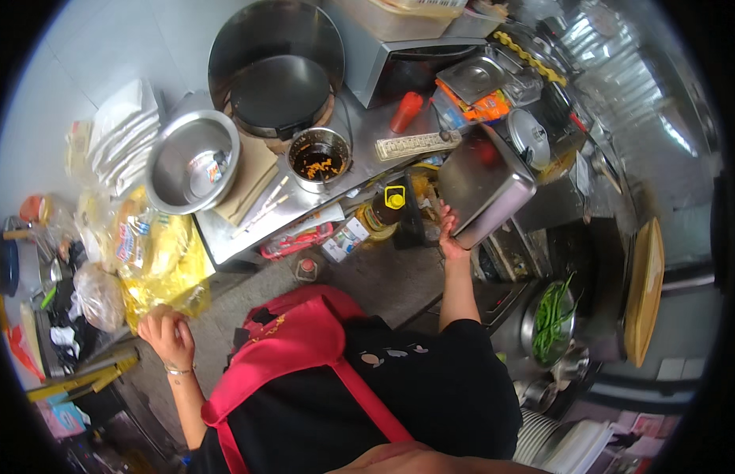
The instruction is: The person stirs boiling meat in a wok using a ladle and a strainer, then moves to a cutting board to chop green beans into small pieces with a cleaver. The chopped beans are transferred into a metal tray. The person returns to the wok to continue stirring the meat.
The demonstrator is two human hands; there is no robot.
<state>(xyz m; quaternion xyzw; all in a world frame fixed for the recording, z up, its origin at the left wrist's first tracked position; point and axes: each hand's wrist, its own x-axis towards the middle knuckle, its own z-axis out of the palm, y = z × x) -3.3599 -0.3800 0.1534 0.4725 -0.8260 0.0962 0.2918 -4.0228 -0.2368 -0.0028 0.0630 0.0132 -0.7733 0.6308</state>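
Observation:
My right hand (453, 232) grips a deep rectangular stainless steel pan (483, 178) at its lower edge. The pan is tilted over the right end of the steel counter, and its inside is hidden from me. My left hand (167, 333) hangs loosely curled beside a yellow plastic bag (166, 249), and nothing shows in it. Whether its fingers touch the bag I cannot tell. A steel bowl (186, 160) with small packets inside stands at the counter's left. Near the middle, a steel pot (320, 157) holds dark liquid with yellowish bits.
A round black griddle (281, 95) with a tall metal guard sits behind the pot. A power strip (417, 145) and a red squeeze bottle (406, 112) lie near the pan. Green beans (554, 323) fill a bowl at right. An oil jug (379, 216) stands below the counter.

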